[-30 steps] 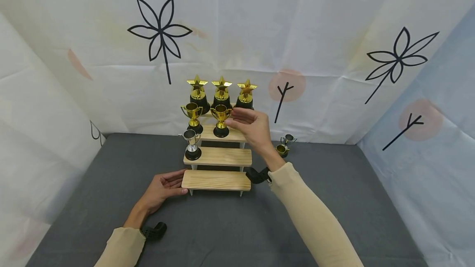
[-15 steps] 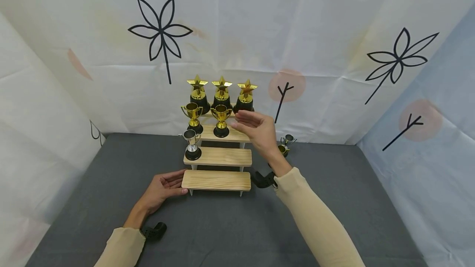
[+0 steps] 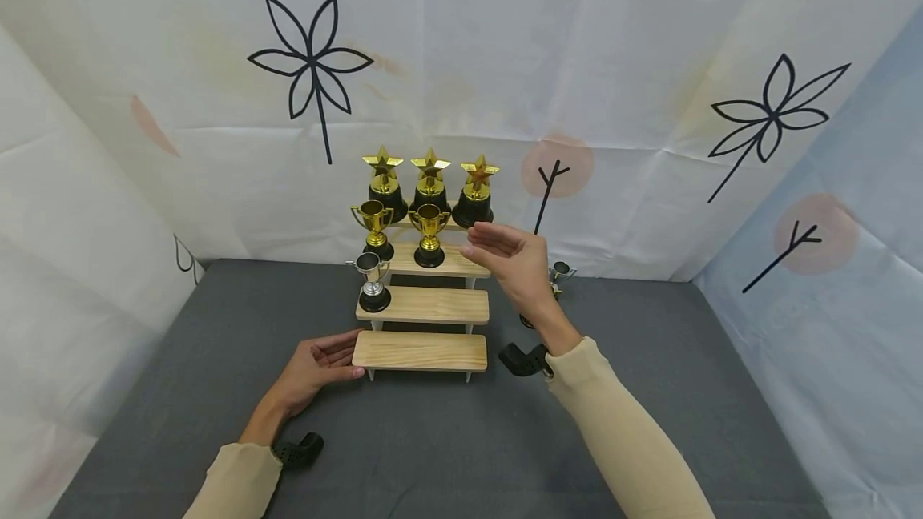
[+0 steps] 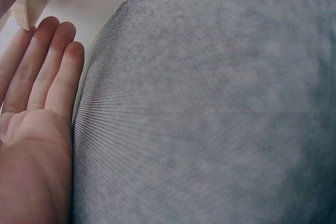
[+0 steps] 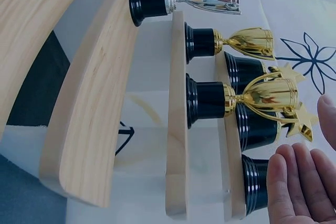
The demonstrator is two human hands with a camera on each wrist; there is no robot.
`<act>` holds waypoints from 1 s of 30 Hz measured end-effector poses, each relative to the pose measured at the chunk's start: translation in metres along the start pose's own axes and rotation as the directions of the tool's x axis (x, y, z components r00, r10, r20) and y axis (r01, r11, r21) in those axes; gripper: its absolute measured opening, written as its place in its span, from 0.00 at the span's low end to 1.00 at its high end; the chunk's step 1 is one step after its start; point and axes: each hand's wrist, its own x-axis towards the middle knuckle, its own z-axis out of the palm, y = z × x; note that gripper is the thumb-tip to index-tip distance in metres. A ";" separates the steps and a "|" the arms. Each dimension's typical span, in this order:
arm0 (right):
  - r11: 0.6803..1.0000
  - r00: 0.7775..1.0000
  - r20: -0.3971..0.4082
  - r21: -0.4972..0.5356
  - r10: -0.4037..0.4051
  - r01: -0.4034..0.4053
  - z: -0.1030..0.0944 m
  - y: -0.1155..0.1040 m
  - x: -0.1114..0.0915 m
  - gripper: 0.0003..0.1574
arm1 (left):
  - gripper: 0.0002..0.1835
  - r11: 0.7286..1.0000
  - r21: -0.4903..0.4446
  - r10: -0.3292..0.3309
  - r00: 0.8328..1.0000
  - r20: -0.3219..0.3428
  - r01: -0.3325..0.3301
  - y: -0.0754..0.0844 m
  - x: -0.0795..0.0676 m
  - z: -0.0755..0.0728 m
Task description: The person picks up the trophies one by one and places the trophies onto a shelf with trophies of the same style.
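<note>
A wooden four-step stand (image 3: 421,351) stands on the grey cloth. My left hand (image 3: 310,375) rests at the left end of its lowest step, fingers straight, fingertips at the board's end in the left wrist view (image 4: 44,77). Beside the right end of the third step, my right hand (image 3: 515,263) holds nothing, its fingers extended and thumb apart. Just left of it, a gold cup trophy (image 3: 429,220) stands upright mid-step, with another gold cup trophy (image 3: 373,219) to its left. A silver cup trophy (image 3: 371,269) stands at the left of the second step.
Three gold star trophies (image 3: 476,191) line the top step. Behind my right wrist, on the cloth (image 3: 649,391), a silver cup (image 3: 561,271) and other trophy parts show, partly hidden. A white patterned backdrop (image 3: 620,46) encloses the table at the back and sides.
My right hand has let go of the gold cup trophy on the third step and drawn back to the right and slightly down. The left hand has stayed in place.
</note>
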 end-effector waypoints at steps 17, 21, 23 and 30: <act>1.000 1.000 -0.025 -0.024 -0.001 0.001 -0.023 0.003 -0.017 0.27 | 0.43 1.000 0.007 0.009 1.000 -0.001 -0.009 -0.001 0.000 0.000; 1.000 0.999 -0.030 -0.028 0.013 -0.014 -0.029 0.003 -0.021 0.28 | 0.43 1.000 0.006 0.007 1.000 -0.001 -0.007 -0.001 0.000 -0.001; 0.999 0.999 -0.031 -0.033 0.019 -0.020 -0.032 0.003 -0.023 0.28 | 0.43 1.000 0.005 0.005 1.000 -0.002 -0.005 -0.001 0.000 -0.001; 0.998 0.999 -0.044 -0.046 0.028 -0.030 -0.041 0.004 -0.027 0.29 | 0.44 1.000 0.008 -0.007 1.000 -0.013 0.007 -0.002 0.001 -0.001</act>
